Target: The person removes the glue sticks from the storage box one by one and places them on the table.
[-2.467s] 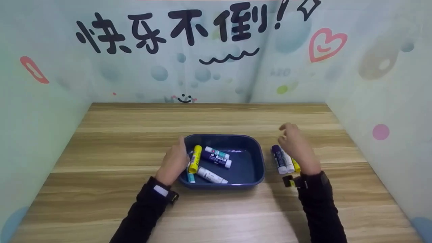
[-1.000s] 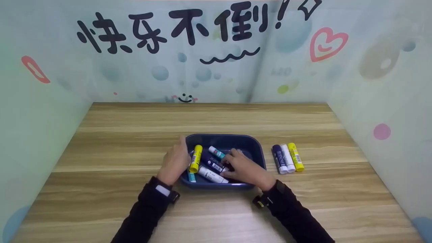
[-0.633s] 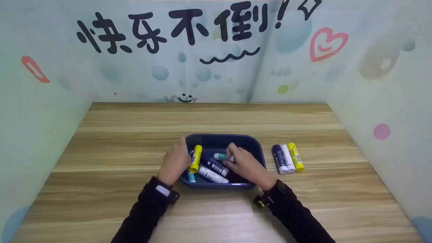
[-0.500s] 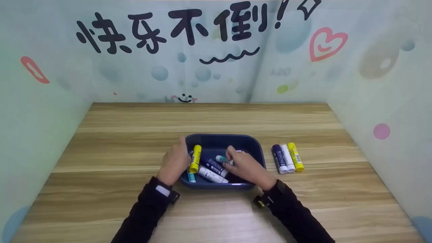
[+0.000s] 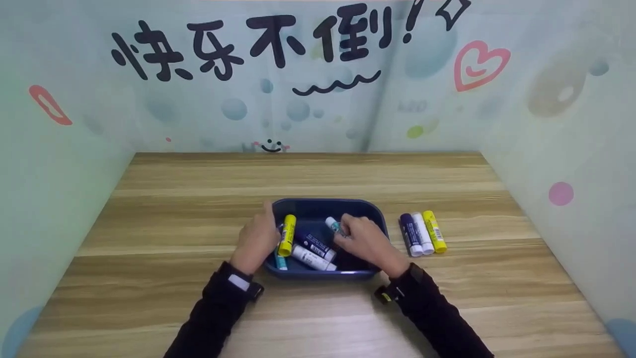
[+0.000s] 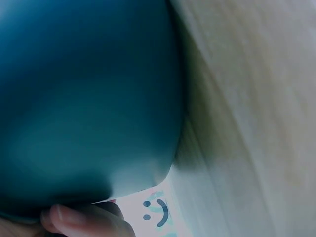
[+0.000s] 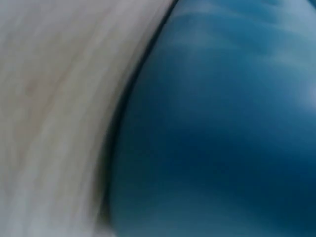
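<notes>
My right hand (image 5: 365, 238), reaching into the dark blue plastic basin (image 5: 328, 201), pinches a white-and-teal glue stick (image 5: 332, 223) above the basin floor. At the basin's left side, my left hand (image 5: 257, 238) grips the rim; in the left wrist view its fingers (image 6: 74, 219) show against the basin's outer wall. Inside the basin lie a yellow glue stick (image 5: 286, 236), a dark purple glue stick (image 5: 318, 247), a white glue stick (image 5: 314, 258) and a second teal one (image 5: 281, 262), partly covered. The right wrist view shows only the basin's outer wall (image 7: 212, 128), blurred.
To the right of the basin, a purple glue stick (image 5: 411, 234), a white glue stick (image 5: 422, 233) and a yellow glue stick (image 5: 435, 231) lie side by side on the wooden table (image 5: 174, 209). Printed cloth walls (image 5: 208, 114) stand at the back and sides.
My right hand came from the row of glue sticks at the right into the basin, took hold of the white-and-teal glue stick and turned it. My left hand stays at the rim.
</notes>
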`<state>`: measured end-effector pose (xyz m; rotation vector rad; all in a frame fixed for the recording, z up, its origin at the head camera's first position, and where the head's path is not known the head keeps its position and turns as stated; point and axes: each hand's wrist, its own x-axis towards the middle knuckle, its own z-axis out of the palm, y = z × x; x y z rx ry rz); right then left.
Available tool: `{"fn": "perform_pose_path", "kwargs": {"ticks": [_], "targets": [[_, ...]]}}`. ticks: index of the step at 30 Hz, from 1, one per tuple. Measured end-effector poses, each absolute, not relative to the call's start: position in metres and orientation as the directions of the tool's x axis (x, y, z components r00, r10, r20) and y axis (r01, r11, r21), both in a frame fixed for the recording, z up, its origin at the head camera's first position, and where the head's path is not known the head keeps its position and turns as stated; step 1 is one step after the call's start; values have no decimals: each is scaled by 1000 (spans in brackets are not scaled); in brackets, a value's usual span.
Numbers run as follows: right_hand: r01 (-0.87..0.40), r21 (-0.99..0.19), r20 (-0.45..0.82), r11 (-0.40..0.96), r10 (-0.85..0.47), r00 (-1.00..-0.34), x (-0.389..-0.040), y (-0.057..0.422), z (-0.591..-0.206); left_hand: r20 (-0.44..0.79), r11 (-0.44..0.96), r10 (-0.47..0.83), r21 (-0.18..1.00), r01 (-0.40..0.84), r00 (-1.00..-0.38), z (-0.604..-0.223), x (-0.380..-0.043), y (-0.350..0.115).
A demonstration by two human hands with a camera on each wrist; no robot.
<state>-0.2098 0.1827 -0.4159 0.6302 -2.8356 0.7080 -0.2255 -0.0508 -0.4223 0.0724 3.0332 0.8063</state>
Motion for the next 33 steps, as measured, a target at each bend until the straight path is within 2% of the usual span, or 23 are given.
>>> {"fn": "perform_pose_path", "kwargs": {"ticks": [5,14,19,25,33], "targets": [[-417,-426,266,803,-329,-906,-210,190,-404,53,870,53,488,72,-997,-424,-225,-51],[-327,-551,299,768,-184,-936,-211,226,-369,58,868,52,490,74,-997,-423,-224,-51],[-265,-634,269,726,-114,-956,-214,255,-353,50,868,47,492,66,-998,-423,-224,-51],[-122,-598,188,792,-9,-982,-214,293,-342,22,866,41,498,47,-999,-423,-225,-51],[100,-541,-22,835,105,-994,-216,343,-349,23,878,49,475,55,-999,-422,-224,-51]]}}
